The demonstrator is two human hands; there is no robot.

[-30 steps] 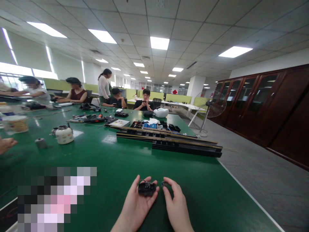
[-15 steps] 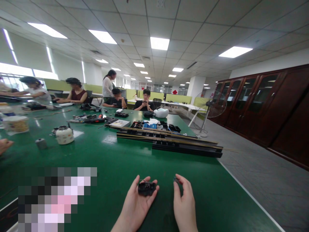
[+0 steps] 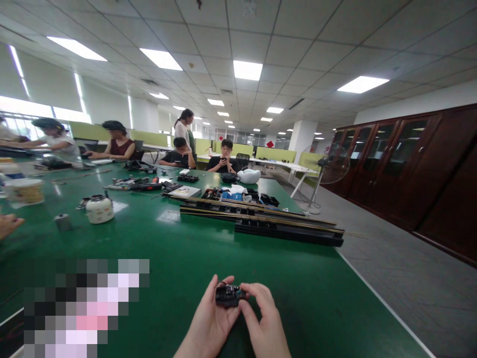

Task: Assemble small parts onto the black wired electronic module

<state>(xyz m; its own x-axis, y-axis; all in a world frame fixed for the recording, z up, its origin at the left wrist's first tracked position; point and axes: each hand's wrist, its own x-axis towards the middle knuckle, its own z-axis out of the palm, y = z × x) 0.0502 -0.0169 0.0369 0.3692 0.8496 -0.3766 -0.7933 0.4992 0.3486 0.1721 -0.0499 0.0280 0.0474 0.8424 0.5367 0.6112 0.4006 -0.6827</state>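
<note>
A small black plastic housing (image 3: 227, 297), open at the top with parts showing inside, lies across the fingers of my left hand (image 3: 214, 318). The fingers curl around it, and a thin dark wire loops at its upper left. My right hand (image 3: 263, 313) is at the housing's right end, thumb and index finger pinched there. A small dark bluish part (image 3: 240, 293) shows by those fingertips, mostly covered. Whether it sits inside the housing I cannot tell. Both hands are above the green table (image 3: 316, 298).
Long black rails with thin brass-coloured rods (image 3: 261, 219) lie ahead. A white jar (image 3: 99, 209) and a grey cylinder (image 3: 63, 222) stand at the left. Another person's hand (image 3: 10, 224) is at the left edge. A blurred-out patch (image 3: 85, 308) covers the lower left.
My right hand has moved left with the small part, from apart to touching the housing's right end. My left hand still holds the housing. A standing person at the back has moved right.
</note>
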